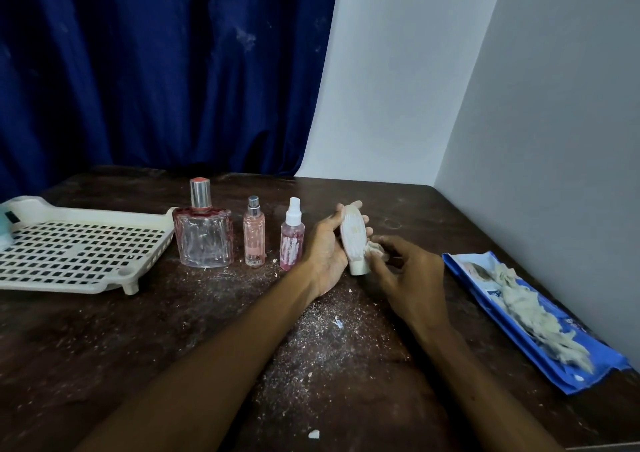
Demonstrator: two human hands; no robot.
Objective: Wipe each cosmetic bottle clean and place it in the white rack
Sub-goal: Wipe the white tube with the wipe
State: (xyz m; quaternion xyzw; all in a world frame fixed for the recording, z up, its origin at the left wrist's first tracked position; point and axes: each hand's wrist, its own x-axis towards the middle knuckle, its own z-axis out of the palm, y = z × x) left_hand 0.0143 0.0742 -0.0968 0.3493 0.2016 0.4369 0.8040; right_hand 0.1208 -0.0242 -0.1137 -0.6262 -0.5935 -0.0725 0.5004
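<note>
— Dark wood table, speckled with pale crumbs, blue curtain hanging behind its far edge. At the left edge?
— Slotted white rack on short feet, flush with that edge.
— Right edge?
— Blue packet lying along the wall, shredded pale wadding heaped on top.
— Beside the rack?
— Square clear bottle, silver cap, upright, just beside the rack's right side.
— Hands?
— Left hand and right hand close together near the table's middle, each clamped on something.
— Between that bottle and the left hand?
— Slim pink bottle, then pink spray bottle, both upright, the latter just beside the left wrist.
— In the left hand?
— White bottle, gripped in curled fingers, tilted, cap toward the near edge, well apart from the rack.
— In the right?
— Pale wad, pinched at the fingertips, pressed to the white bottle near its cap.
</note>
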